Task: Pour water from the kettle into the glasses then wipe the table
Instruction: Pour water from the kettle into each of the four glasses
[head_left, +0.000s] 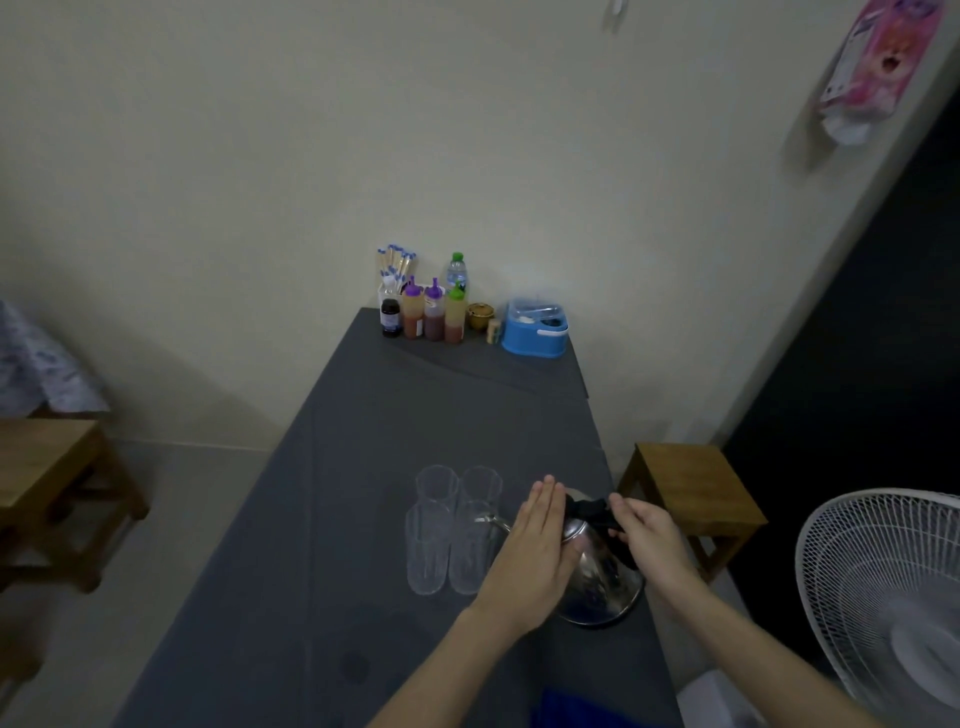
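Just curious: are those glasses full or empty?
Apparently empty: the four glasses look clear through, no waterline visible, though the dim light leaves doubt.

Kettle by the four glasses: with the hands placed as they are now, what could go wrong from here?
1. The kettle stands near the right edge of the table; a push from the flat left hand on its side could slide it off.
2. The four glasses are tall, packed close together, right by the spout; a swinging spout could topple them.
3. The right hand seems to grip the black handle only partly, so a lift might slip.
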